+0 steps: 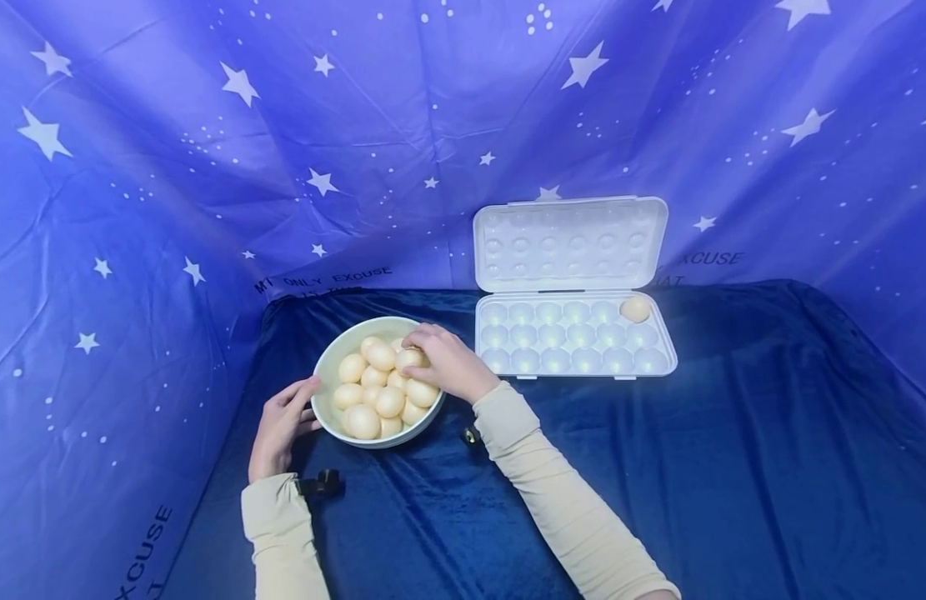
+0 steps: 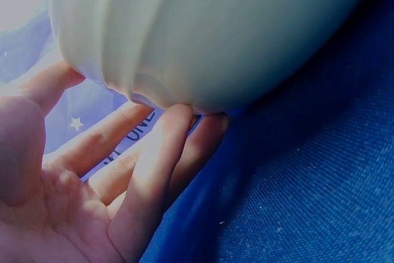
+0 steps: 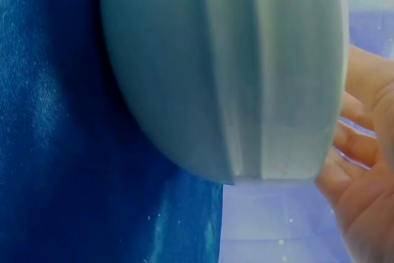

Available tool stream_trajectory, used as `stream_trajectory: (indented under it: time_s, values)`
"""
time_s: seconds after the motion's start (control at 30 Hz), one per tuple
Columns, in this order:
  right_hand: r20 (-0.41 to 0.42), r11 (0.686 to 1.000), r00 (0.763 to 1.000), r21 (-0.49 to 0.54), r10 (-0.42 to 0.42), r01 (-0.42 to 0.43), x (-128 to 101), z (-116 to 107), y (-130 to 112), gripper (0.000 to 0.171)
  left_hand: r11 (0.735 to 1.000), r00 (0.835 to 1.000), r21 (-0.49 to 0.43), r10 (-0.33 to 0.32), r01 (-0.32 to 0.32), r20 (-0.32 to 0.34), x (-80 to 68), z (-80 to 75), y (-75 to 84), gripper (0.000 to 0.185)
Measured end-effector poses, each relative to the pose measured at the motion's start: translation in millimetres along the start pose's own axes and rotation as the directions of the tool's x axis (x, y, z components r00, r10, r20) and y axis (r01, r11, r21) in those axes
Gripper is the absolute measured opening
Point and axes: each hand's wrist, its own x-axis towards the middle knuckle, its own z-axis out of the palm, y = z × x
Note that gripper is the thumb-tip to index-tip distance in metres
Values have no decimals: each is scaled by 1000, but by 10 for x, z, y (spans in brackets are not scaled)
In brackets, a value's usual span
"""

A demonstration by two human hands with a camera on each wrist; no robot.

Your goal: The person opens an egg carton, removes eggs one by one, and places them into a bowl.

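A pale green bowl (image 1: pixel 323 367) holds several cream-coloured eggs (image 1: pixel 362 422). At its left side, my left hand (image 1: pixel 277 429) touches the outer wall with fairly straight fingertips; the left wrist view shows the fingers (image 2: pixel 163 158) resting against the bowl (image 2: pixel 234 35). My right hand (image 1: pixel 451 362) reaches over the right rim and pinches an egg (image 1: pixel 410 360) between thumb and fingers. In the right wrist view, the bowl wall (image 3: pixel 289 90) hides those fingertips and the egg. A clear-white egg carton (image 1: pixel 575 377) lies with its lid raised, one egg (image 1: pixel 638 309) in its back right cup.
The carton's lid (image 1: pixel 571 242) leans near the starry blue backdrop (image 1: pixel 402 125). Dark blue cloth (image 1: pixel 733 467) covers the table. A black wrist device (image 1: pixel 323 483) is strapped to the left wrist, another (image 1: pixel 470 435) to the right.
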Motion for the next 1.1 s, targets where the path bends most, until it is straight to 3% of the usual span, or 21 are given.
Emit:
stream_trajectory:
  time_s: [0.3,0.83,1.1]
  values:
    - [-32,999,998,-30,-46,45,-89,-207,41,30,1000,1000,6,1,-1,-9,0,7,-10,56]
    - [-148,991,988,-129,-54,34,-402,-566,454,22,999,1000,37,-13,14,-7,-32,13,17,65]
    - [-134,986,991,-159,21,-43,-562,-739,654,27,999,1000,47,-15,16,-15,-46,23,16,65]
